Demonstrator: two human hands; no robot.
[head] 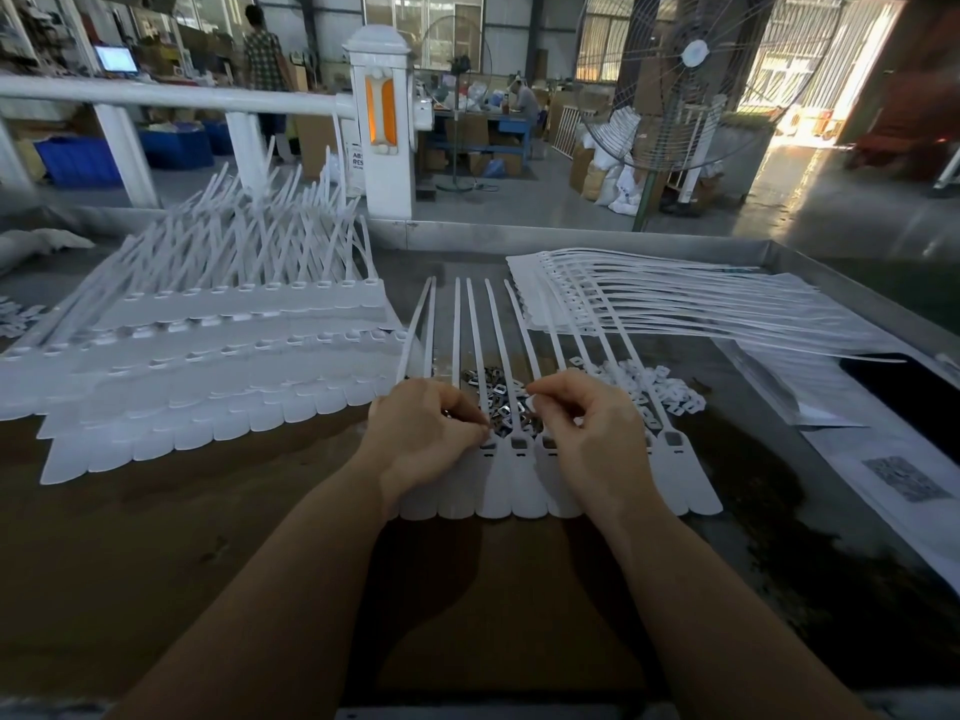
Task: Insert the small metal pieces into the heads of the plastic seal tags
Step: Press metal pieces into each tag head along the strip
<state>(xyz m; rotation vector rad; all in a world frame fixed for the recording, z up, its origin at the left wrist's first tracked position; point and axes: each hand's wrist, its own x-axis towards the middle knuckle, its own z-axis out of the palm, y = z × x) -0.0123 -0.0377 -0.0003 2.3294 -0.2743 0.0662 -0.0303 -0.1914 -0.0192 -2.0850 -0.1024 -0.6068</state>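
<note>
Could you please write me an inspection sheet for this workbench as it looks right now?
Surface: dark, stained bench top with a raised metal rim.
Job's things: a joined strip of white seal tags lies under both hands; a heap of small metal pieces sits just beyond the tag heads.
Clutter: stacked tag strips at left, another stack at right, a pile of small white plastic pieces, printed sheets.
Grippers: left hand and right hand have curled fingers over the tag heads; what they pinch cannot be made out.
Cables: nothing seen.
Surroundings: white railing, standing fan, a person at a far bench.
</note>
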